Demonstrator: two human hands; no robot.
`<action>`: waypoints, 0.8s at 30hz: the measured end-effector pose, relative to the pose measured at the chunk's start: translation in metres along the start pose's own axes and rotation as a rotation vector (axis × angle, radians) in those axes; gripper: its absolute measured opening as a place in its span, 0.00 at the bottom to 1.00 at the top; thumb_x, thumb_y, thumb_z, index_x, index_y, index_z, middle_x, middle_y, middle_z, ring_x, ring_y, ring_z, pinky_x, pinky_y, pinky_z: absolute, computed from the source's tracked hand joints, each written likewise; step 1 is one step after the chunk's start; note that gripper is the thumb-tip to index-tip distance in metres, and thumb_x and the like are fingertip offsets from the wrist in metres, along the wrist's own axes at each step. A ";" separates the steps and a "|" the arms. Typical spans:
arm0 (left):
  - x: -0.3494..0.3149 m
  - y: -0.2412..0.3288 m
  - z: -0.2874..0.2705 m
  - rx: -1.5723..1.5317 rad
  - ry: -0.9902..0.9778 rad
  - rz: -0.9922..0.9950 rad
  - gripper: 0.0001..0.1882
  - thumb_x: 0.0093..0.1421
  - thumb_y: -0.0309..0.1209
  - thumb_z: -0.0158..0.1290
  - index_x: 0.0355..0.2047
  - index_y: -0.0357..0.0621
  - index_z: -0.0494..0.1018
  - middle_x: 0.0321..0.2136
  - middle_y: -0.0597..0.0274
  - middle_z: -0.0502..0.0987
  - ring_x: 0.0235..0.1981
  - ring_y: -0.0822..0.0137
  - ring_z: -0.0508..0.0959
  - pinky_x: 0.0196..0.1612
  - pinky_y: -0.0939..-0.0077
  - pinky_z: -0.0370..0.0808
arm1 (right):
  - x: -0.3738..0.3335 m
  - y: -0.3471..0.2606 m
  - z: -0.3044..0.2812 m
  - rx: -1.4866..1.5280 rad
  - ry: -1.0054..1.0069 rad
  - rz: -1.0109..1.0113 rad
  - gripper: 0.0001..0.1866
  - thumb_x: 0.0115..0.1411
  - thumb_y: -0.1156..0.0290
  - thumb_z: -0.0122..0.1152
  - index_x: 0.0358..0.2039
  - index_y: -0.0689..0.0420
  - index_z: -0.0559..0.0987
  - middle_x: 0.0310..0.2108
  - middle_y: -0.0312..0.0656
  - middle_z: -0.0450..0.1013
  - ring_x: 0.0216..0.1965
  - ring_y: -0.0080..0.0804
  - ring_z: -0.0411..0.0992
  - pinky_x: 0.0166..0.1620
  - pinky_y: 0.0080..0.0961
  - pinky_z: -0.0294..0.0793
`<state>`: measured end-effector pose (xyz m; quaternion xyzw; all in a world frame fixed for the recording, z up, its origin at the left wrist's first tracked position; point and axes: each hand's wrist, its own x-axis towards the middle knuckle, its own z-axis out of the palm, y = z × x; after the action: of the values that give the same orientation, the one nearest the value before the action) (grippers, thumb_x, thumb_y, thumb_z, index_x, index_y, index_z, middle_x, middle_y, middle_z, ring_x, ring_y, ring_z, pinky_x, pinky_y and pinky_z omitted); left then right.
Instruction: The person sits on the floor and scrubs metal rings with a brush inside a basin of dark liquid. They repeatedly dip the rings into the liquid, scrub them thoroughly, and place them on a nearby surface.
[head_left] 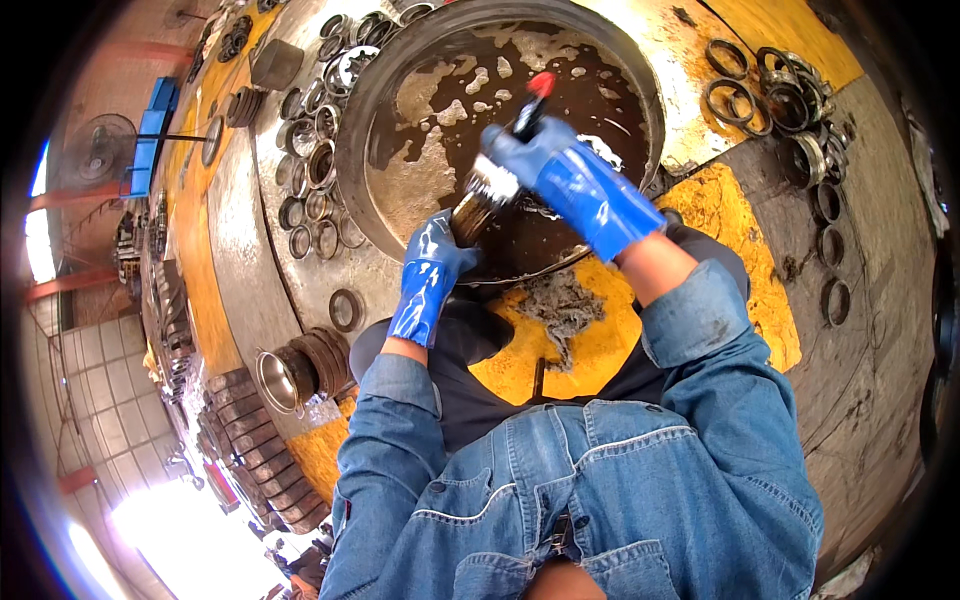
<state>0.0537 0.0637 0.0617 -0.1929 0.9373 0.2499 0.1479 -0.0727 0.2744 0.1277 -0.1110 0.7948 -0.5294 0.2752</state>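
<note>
Both my hands wear long, wet blue rubber gloves, over a wide round basin (352, 125) of dark, foamy liquid. My right hand (545, 160) is wrapped round a brush (524, 122) with a black handle and a red end. Its pale bristles, partly blurred, press against a brownish cylindrical metal part (470, 218). That part is tilted above the near left rim, and my left hand (432, 255) grips its lower end. Glove and brush hide some of it, so its full shape does not show.
Many metal rings (322, 165) stand clustered left of the basin, with stacked rings (318, 365) nearer me. More rings (790, 95) lie at the right. Grey sludgy rags or shavings (565, 305) lie on the yellow board (490, 372) between my legs. A fan (103, 150) stands far left.
</note>
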 end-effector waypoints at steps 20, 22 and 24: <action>0.013 -0.011 0.008 0.007 -0.056 0.041 0.31 0.47 0.34 0.67 0.54 0.46 0.77 0.43 0.46 0.83 0.48 0.45 0.82 0.52 0.58 0.78 | 0.009 0.014 0.054 -0.276 -0.052 -0.143 0.25 0.62 0.45 0.60 0.39 0.57 0.84 0.33 0.55 0.80 0.36 0.52 0.81 0.46 0.45 0.79; 0.005 -0.005 0.002 0.026 -0.026 0.057 0.35 0.46 0.39 0.69 0.56 0.46 0.76 0.45 0.45 0.83 0.48 0.45 0.81 0.53 0.58 0.78 | 0.017 0.015 0.038 -0.222 -0.021 -0.060 0.27 0.60 0.42 0.63 0.33 0.58 0.83 0.29 0.57 0.79 0.35 0.51 0.80 0.42 0.43 0.78; 0.007 0.005 -0.004 0.090 -0.055 0.048 0.36 0.46 0.42 0.69 0.56 0.46 0.75 0.45 0.44 0.83 0.48 0.44 0.81 0.53 0.57 0.78 | 0.022 0.017 0.008 -0.260 -0.037 0.037 0.23 0.64 0.46 0.57 0.35 0.55 0.84 0.32 0.51 0.81 0.39 0.49 0.81 0.47 0.42 0.79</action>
<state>0.0447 0.0631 0.0643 -0.1564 0.9476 0.2159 0.1761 -0.0849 0.2650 0.1030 -0.1407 0.8534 -0.4147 0.2827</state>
